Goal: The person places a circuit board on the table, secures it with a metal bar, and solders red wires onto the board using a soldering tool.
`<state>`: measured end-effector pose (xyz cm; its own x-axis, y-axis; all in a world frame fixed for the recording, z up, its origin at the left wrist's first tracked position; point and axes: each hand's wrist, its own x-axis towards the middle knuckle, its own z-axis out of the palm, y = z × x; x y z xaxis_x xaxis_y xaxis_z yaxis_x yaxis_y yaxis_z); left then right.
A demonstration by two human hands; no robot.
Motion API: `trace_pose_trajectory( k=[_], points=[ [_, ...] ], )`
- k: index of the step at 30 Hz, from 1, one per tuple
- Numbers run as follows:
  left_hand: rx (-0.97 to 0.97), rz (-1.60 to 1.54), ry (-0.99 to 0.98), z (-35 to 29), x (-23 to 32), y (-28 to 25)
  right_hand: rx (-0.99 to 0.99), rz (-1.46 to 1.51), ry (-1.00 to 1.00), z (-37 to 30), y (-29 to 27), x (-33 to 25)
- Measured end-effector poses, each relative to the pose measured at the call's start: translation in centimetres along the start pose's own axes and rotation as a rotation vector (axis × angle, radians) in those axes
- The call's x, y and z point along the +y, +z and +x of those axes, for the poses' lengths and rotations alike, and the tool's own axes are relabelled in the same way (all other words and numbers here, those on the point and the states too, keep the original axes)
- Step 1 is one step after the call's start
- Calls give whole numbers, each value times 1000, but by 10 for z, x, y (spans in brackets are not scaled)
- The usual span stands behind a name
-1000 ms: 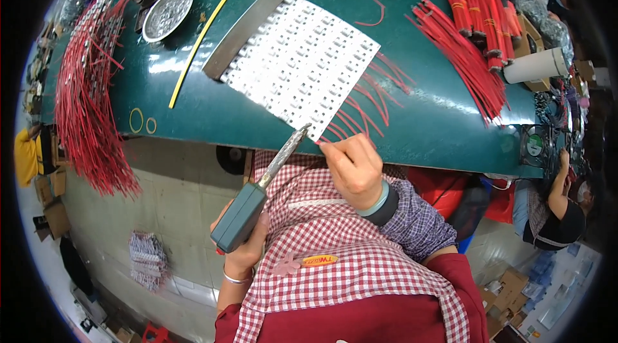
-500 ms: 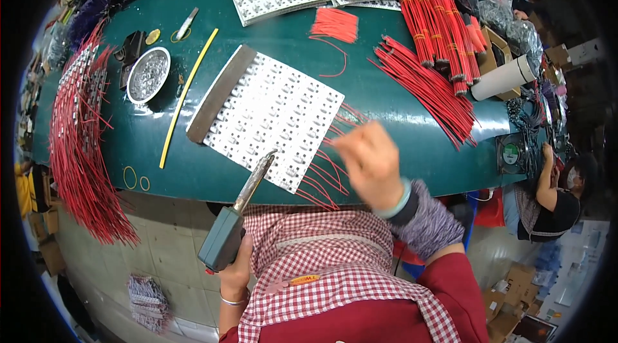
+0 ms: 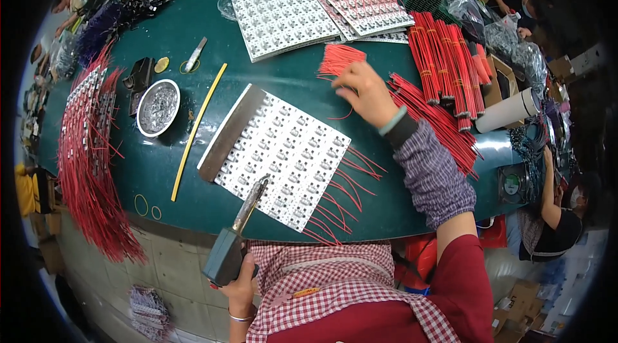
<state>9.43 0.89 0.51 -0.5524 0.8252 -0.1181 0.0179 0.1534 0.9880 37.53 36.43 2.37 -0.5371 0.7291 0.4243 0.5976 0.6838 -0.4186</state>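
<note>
White component panel [image 3: 281, 161], lying ahead of the left hand [image 3: 241, 288], which is closed around a soldering iron [image 3: 224, 258], tip over the panel. Right hand [image 3: 368, 95], fingers bent, beside short red wires [image 3: 340, 57] just beyond it; whether it pinches one cannot be told.

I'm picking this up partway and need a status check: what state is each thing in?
Left grip: closed on the soldering iron
Soldering iron: held, tip over the white board
White board: lying flat
Right grip: fingers bent; hold unclear
Short red wires: piled
Long red wires: tied
Bowl: upright, something shiny inside
Yellow strip: lying flat
</note>
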Motion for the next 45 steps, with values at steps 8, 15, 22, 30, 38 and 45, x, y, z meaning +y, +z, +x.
trace_pose_trajectory(
  k=[8,15,22,30,38,45],
  points=[
    [-32,-114,-77,25,29,24,-228,133,-3,-29,-3,-5],
    [-30,-86,-77,35,35,45,6,-95,59,10,30,20],
    [-13,-105,-71,36,35,45,148,-168,22,33,44,31],
    [5,-153,-127,48,38,62,180,-224,13,31,44,43],
    [-172,105,-24,71,21,35,288,-226,83,22,1,23],
    [-296,482,201,90,5,6,349,-388,36,30,20,56]
  ],
)
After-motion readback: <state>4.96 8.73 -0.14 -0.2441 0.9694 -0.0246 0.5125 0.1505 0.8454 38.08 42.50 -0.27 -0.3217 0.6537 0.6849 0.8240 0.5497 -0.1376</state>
